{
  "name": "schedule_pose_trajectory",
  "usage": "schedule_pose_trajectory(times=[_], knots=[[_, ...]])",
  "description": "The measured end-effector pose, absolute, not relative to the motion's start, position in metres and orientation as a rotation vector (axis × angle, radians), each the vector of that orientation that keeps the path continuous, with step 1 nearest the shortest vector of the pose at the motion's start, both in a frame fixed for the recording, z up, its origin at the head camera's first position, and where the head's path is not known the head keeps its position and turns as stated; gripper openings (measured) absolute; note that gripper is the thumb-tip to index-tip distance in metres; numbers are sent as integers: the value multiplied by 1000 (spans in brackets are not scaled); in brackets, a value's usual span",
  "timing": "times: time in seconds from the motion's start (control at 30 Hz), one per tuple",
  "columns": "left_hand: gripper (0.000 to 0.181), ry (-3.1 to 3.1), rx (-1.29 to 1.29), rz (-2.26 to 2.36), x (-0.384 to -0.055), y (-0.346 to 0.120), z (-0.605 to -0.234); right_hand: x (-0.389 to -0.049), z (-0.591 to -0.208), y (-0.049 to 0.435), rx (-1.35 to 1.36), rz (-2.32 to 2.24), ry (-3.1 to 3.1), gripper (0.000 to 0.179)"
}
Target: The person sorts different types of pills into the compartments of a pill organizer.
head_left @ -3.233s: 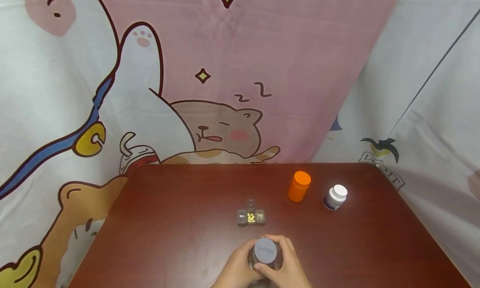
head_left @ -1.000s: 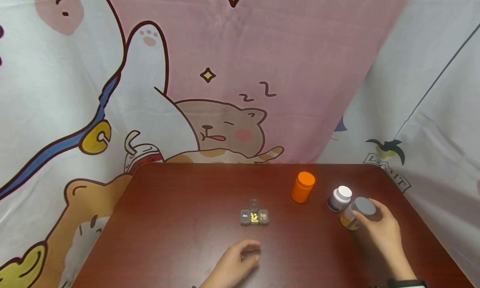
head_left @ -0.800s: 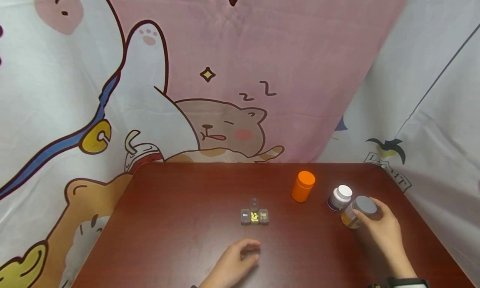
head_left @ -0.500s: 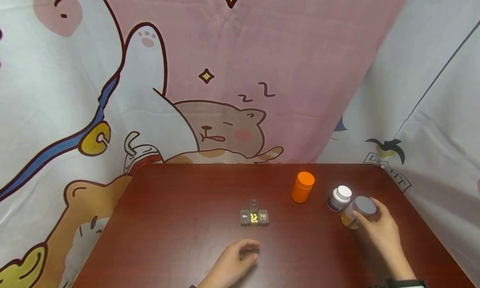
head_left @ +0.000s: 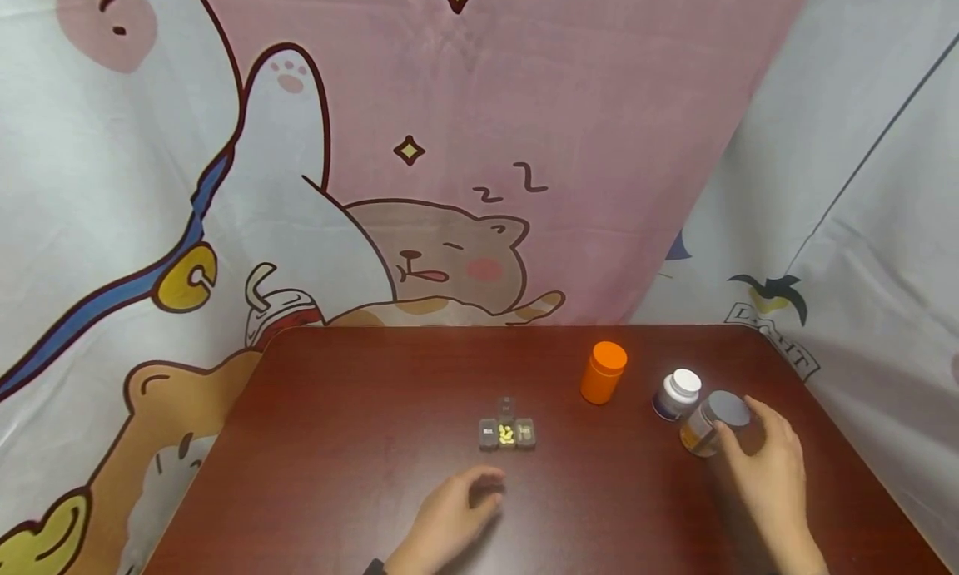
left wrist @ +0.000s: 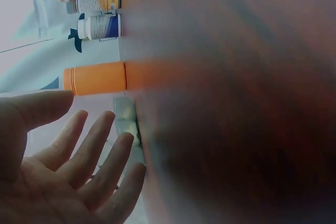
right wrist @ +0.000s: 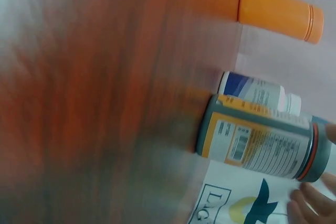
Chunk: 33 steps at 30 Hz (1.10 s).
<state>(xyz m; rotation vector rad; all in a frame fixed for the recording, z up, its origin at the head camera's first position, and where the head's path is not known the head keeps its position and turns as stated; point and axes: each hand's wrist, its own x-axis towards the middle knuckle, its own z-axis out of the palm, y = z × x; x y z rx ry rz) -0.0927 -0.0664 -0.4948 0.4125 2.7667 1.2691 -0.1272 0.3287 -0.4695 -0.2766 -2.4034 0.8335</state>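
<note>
A dark bottle with a grey cap and an orange-and-white label [head_left: 697, 435] stands upright on the table's right side. My right hand [head_left: 772, 467] is around its cap with fingers spread, thumb and fingertips right at the rim. In the right wrist view, the fingers [right wrist: 310, 205] sit just off the cap. My left hand [head_left: 453, 508] hovers over the front of the table, relaxed and holding nothing. Beyond it lies a small pill organizer [head_left: 507, 433]; its middle lid is up and yellow pills lie in that compartment.
A white-capped bottle [head_left: 677, 394] stands directly behind the grey-capped one. Left of it is an orange bottle [head_left: 603, 375]. The dark red wooden table [head_left: 360, 408] ends at a printed cloth backdrop [head_left: 569, 142].
The grey-capped bottle went from between both hands at the front to the right side in my right hand. Just now that hand's fingers loosened and drew back slightly; my left hand shifted left.
</note>
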Motion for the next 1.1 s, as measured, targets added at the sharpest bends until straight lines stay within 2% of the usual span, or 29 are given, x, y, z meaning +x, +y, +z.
schedule_pose_trajectory(times=[0.17, 0.3, 0.53, 0.8, 1.1], knots=[[30, 2832, 396, 1220, -100, -71, -496, -118, -467, 306, -116, 784, -2213, 43], [31, 2943, 363, 1117, -110, -74, -497, -117, -467, 282, 48, 788, -2232, 40], [39, 3127, 345, 874, -130, -75, -501, -126, -478, 236, 395, 763, -2399, 41], [46, 3156, 388, 783, -145, -70, -502, -142, -491, 190, 672, 684, -2565, 41], [49, 3186, 459, 722, -156, -68, -503, -168, -500, 159, 780, 662, -2752, 47]])
